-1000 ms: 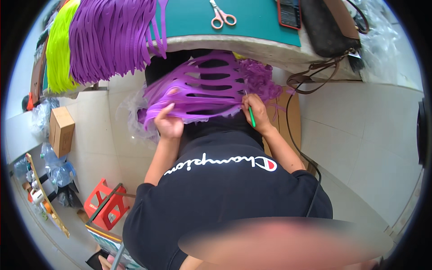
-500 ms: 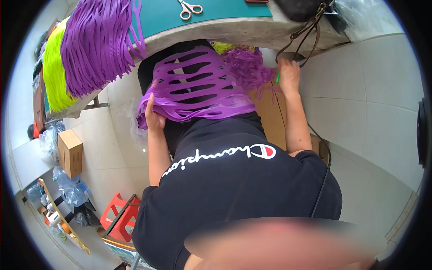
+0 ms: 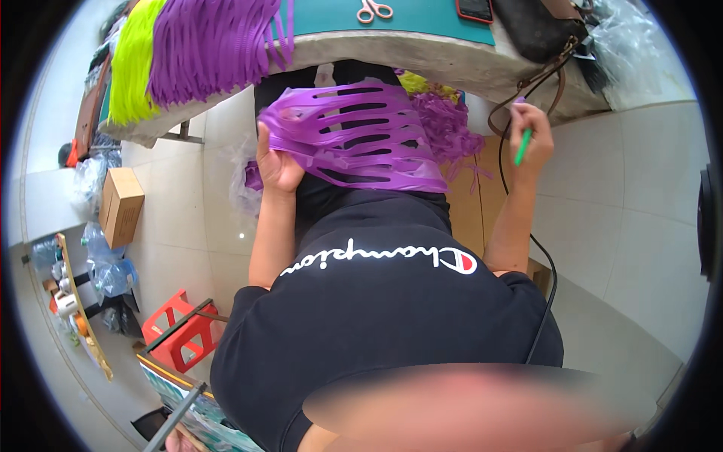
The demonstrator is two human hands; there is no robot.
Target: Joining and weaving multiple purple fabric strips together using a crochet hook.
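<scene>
Evidently the left hand (image 3: 280, 169) grasps purple sheeting (image 3: 404, 117), which slack could tangle. Rightward, the right hand (image 3: 534, 134) clasps a green tool (image 3: 523, 148).

Sheet (image 3: 410, 162) across the lap (image 3: 310, 197), scissors (image 3: 373, 8) on the mat (image 3: 324, 18) beyond

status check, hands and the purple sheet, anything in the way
Left hand at purple sheet's left end. Right hand gripping green tool, off the sheet. Sheet spread across lap. Brown strap near right hand.
</scene>
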